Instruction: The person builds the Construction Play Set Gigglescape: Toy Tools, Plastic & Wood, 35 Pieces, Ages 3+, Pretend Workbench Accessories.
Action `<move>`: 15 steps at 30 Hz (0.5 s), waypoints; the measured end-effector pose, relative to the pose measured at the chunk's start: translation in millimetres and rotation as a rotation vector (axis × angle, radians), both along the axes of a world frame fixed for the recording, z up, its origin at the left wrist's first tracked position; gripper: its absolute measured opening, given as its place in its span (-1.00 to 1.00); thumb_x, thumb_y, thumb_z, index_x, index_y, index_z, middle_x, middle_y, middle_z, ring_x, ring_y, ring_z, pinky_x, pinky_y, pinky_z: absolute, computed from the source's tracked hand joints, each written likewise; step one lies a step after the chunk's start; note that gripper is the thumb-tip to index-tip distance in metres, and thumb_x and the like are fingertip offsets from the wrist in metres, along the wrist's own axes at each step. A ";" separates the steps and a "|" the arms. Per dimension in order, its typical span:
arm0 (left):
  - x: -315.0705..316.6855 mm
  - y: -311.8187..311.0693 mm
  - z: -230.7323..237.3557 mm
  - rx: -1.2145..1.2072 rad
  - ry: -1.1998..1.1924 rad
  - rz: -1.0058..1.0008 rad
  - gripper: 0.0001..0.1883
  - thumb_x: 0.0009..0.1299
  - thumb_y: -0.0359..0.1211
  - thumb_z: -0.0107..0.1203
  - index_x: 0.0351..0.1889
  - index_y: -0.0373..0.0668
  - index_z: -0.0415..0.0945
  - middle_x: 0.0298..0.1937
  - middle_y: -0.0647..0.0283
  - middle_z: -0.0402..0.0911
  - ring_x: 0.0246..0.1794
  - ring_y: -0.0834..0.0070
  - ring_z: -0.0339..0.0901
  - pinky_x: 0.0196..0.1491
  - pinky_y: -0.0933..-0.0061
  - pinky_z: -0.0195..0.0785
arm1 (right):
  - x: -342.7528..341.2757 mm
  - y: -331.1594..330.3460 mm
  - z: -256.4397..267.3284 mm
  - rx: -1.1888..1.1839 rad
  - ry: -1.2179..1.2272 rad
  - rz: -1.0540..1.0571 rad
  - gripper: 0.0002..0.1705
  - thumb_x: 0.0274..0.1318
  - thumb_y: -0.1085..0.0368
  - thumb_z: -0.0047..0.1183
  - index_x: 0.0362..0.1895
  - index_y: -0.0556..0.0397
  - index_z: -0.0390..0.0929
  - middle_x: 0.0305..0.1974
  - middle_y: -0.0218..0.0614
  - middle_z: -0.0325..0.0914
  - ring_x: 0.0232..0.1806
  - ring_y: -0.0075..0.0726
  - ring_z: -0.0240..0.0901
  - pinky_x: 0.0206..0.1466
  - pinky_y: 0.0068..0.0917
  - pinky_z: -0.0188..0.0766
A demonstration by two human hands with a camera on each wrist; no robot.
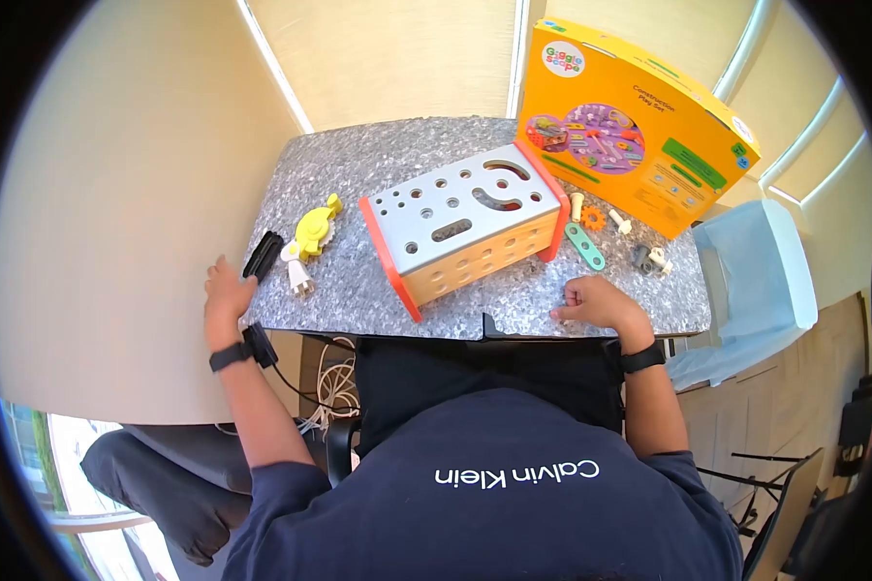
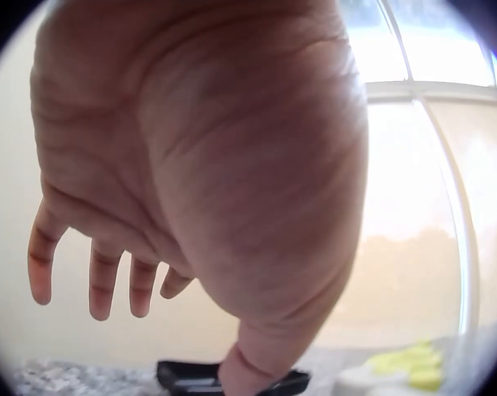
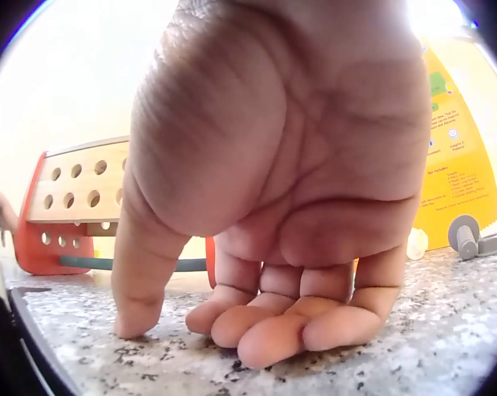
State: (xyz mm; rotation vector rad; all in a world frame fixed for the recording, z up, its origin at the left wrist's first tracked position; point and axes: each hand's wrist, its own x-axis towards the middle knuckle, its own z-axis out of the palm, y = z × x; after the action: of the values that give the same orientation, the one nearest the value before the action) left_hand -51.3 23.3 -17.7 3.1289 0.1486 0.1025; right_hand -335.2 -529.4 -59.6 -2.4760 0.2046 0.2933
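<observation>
Apparently smooth and slim, a black object (image 1: 263, 256) lies on the speckled bench (image 1: 349, 292), beside the left hand (image 1: 229, 293) at the thumb; contact unclear. Pinching across its narrow width likely best. Left fingers loosely spread, right hand (image 1: 603, 301) loosely curled; neither holds anything. Forward-left of right fingers: wooden box (image 1: 480, 221), round holes, 2 red ends.

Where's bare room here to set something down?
Bare speckled tabletop lies behind the toy workbench and yellow toy, and between the workbench's front and your right hand. Crowded beside the Construction Play Set box: orange gear, green perforated strip, bolts.
</observation>
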 end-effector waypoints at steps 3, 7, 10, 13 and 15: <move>-53.8 -50.0 53.9 -0.324 -0.239 -0.215 -0.54 0.43 -0.23 0.28 0.20 -0.26 0.48 0.15 -0.02 0.62 0.23 0.13 0.56 0.27 0.14 0.44 | -6.0 2.5 0.2 0.009 -0.065 -0.048 -0.44 0.05 -0.04 0.52 -0.55 0.09 0.47 -0.63 -0.23 0.41 -0.56 -0.29 0.24 -0.45 -0.25 0.26; -84.9 -85.3 23.3 -1.021 0.558 -0.694 -0.74 0.42 -0.26 0.38 -0.15 -0.24 0.60 -0.34 0.32 0.61 -0.31 0.52 0.54 -0.18 0.43 0.45 | -6.9 8.1 -5.2 -0.063 -0.167 -0.085 -0.43 0.06 -0.08 0.50 -0.56 0.08 0.49 -0.63 -0.20 0.44 -0.57 -0.18 0.33 -0.45 -0.23 0.27; -92.8 -109.5 -0.4 -0.829 0.814 -0.641 -0.68 0.32 -0.27 0.49 -0.20 -0.25 0.58 -0.38 0.34 0.61 -0.37 0.53 0.53 -0.28 0.44 0.43 | -7.6 11.8 -4.7 -0.124 -0.197 -0.121 -0.43 0.08 -0.10 0.48 -0.57 0.08 0.51 -0.63 -0.18 0.46 -0.56 -0.07 0.39 -0.45 -0.20 0.29; -82.5 -116.3 -25.9 -0.663 0.780 -0.564 -0.58 0.19 -0.25 0.60 -0.22 -0.26 0.58 -0.39 0.31 0.61 -0.39 0.55 0.53 -0.31 0.45 0.41 | -10.1 12.3 -5.2 -0.150 -0.225 -0.140 -0.43 0.10 -0.09 0.46 -0.56 0.09 0.51 -0.63 -0.20 0.46 -0.57 -0.06 0.39 -0.44 -0.20 0.31; -82.4 -121.9 -28.7 -0.637 0.759 -0.534 -0.59 0.19 -0.26 0.60 -0.23 -0.24 0.57 -0.42 0.34 0.59 -0.42 0.56 0.51 -0.34 0.47 0.40 | -11.0 8.1 -9.2 -0.091 -0.266 -0.165 -0.48 0.13 -0.04 0.45 -0.54 0.09 0.52 -0.64 -0.18 0.45 -0.57 -0.05 0.41 -0.44 -0.20 0.32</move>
State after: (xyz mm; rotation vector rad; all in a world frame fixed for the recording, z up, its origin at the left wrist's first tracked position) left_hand -133.7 -98.6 -46.4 2.3061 -0.5354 -0.9228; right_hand -346.3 -521.4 -68.8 -2.5372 0.3128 -0.1171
